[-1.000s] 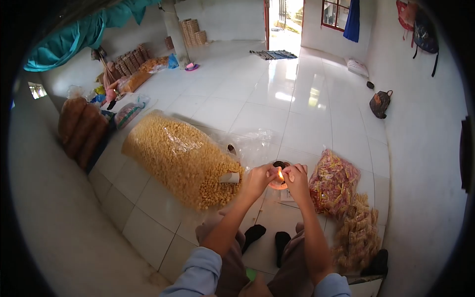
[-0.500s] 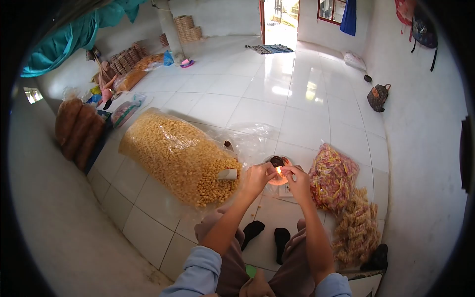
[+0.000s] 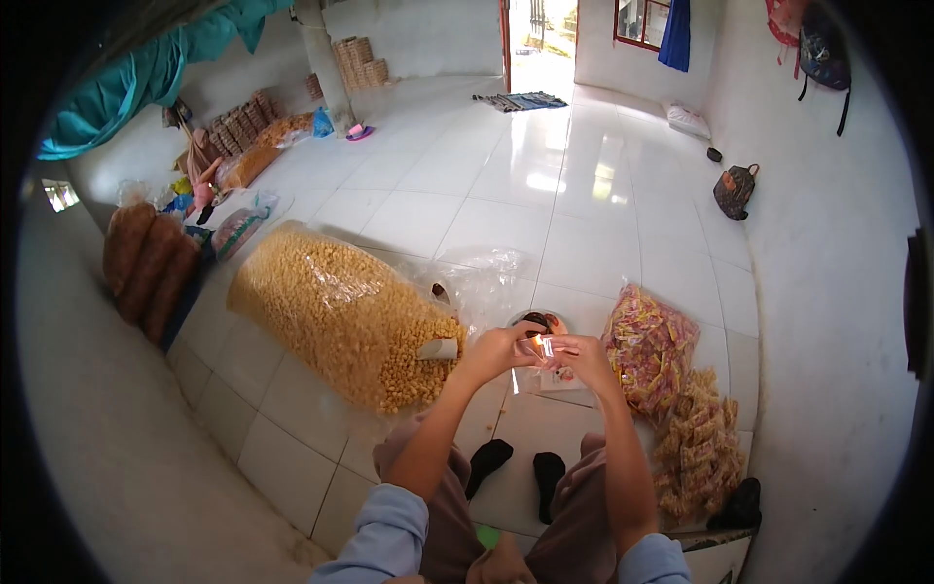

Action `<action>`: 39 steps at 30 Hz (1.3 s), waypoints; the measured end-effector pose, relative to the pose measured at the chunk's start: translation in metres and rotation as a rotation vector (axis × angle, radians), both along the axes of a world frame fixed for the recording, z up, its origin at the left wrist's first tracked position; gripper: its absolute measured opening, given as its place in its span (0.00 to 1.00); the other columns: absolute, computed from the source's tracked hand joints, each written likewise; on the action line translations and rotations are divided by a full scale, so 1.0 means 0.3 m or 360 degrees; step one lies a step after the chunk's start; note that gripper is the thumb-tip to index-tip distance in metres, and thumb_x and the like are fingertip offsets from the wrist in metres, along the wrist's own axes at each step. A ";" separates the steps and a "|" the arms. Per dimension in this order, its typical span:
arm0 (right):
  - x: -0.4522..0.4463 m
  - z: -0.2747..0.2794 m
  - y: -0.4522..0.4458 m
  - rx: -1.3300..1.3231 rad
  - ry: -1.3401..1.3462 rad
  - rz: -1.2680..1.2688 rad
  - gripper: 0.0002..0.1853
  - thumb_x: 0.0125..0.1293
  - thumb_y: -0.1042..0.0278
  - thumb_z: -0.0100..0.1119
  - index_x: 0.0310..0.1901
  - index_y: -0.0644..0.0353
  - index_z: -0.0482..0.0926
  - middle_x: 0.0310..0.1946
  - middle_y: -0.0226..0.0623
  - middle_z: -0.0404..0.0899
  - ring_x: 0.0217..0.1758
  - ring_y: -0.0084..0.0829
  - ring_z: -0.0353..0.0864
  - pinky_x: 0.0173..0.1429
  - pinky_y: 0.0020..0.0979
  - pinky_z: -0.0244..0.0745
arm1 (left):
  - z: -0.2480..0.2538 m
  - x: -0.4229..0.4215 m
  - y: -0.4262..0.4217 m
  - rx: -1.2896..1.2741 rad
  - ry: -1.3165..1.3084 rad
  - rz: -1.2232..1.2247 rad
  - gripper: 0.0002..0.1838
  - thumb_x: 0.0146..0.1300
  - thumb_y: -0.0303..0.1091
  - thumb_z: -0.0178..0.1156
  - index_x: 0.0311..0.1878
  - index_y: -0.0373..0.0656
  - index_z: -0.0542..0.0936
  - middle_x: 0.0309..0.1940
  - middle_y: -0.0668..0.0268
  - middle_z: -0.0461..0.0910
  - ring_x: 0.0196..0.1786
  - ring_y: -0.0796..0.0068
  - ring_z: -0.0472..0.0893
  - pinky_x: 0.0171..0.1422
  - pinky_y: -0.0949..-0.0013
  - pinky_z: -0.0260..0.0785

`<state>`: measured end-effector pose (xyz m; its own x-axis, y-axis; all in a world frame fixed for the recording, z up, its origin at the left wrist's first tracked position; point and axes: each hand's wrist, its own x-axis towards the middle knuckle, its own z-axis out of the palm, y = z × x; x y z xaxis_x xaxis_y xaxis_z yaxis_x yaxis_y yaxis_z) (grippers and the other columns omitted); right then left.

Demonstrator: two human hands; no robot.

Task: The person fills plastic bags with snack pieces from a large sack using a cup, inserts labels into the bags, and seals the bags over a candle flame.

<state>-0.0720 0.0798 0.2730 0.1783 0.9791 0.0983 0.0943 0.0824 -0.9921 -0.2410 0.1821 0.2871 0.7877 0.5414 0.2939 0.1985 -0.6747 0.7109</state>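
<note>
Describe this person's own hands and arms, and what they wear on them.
The left hand and right hand are ungloved, with no watch or bracelet visible; any ring is too small to tell. Both forearms are uncovered. The light blue left sleeve and matching right sleeve sit bunched near the elbows.

The snack bag [image 3: 326,297] lies left on the floor [image 3: 409,219], with a scoop [image 3: 438,348] at its right end. The packet bag [image 3: 649,341] lies right, a pile [image 3: 699,443] just before it. Far behind, a mat [image 3: 530,101] lies by the door [image 3: 541,49].
</note>
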 end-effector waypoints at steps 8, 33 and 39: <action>0.051 0.014 -0.015 0.0076 -0.0073 -0.0185 0.09 0.60 0.77 0.51 0.39 0.73 0.77 0.27 0.38 0.80 0.30 0.22 0.79 0.38 0.20 0.73 | 0.011 -0.095 0.104 -0.0698 -0.0131 0.0059 0.11 0.50 0.26 0.64 0.38 0.36 0.77 0.25 0.70 0.78 0.27 0.85 0.74 0.29 0.81 0.65; 0.106 0.050 -0.063 0.0188 0.0115 -0.0257 0.12 0.60 0.75 0.54 0.42 0.76 0.75 0.34 0.45 0.79 0.33 0.29 0.81 0.37 0.24 0.76 | 0.062 -0.032 0.069 -0.0537 -0.0332 0.0159 0.07 0.50 0.25 0.64 0.34 0.35 0.80 0.28 0.63 0.81 0.30 0.82 0.77 0.37 0.79 0.70; 0.110 0.043 -0.062 0.0123 0.0060 -0.0347 0.11 0.59 0.75 0.55 0.40 0.76 0.76 0.30 0.44 0.80 0.32 0.28 0.81 0.37 0.23 0.76 | 0.033 -0.075 0.086 -0.0412 -0.0308 0.0230 0.07 0.52 0.25 0.61 0.36 0.34 0.79 0.30 0.65 0.81 0.36 0.79 0.77 0.40 0.76 0.70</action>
<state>-0.0390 0.0612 0.2860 0.3898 0.9067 0.1610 0.0815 0.1401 -0.9868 -0.2635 0.2079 0.2969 0.6406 0.7193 0.2687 0.1233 -0.4418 0.8886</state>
